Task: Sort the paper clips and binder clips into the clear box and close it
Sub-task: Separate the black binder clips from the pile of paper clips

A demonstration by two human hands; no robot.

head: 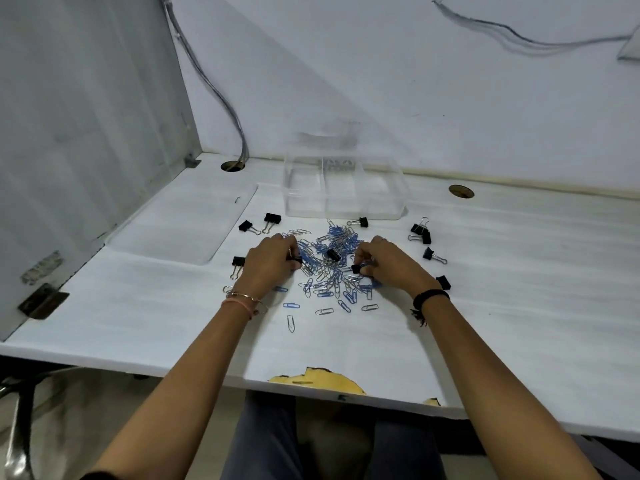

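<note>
Two binder clips (296,260) grabbed, one per hand: left hand (270,263) curled round one at the fingertips, right hand (389,266) pinching the other. Paper clips (329,268) heaped between. Box (344,188) open just behind, lid (180,230) off left.

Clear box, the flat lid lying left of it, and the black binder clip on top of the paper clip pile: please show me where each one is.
clear box (346,209): head view, on its front wall.
lid (180,230): head view, middle of its flat panel.
binder clip (333,255): head view, on its black body.
</note>
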